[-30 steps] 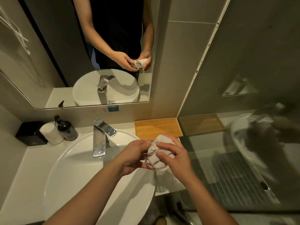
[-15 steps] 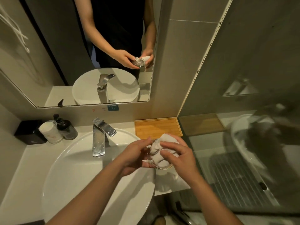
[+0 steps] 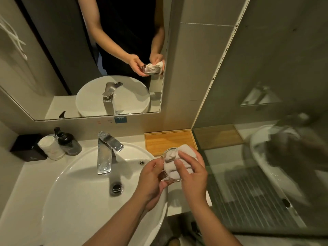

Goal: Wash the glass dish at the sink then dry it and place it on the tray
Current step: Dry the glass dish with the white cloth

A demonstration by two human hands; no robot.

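Observation:
A small clear glass dish (image 3: 169,153) is held over the right rim of the white sink (image 3: 74,178). My left hand (image 3: 150,181) grips the dish from below and the left side. My right hand (image 3: 192,176) presses a bunched white cloth (image 3: 174,167) into the dish; the cloth fills most of the bowl and spills over its right edge. The wooden tray (image 3: 168,139) lies on the counter just behind the dish, with nothing on it. The mirror shows the same grip from the front.
A chrome faucet (image 3: 106,151) stands at the back of the basin, its water off, above the drain (image 3: 116,188). A dark soap dispenser (image 3: 68,142), a rolled white towel (image 3: 50,148) and a black box (image 3: 26,148) sit back left. A glass shower partition (image 3: 257,157) bounds the right.
The dish has tilted so its rim now faces up and away, and my right hand has shifted the cloth around inside it. Both hands stay at the sink's right rim.

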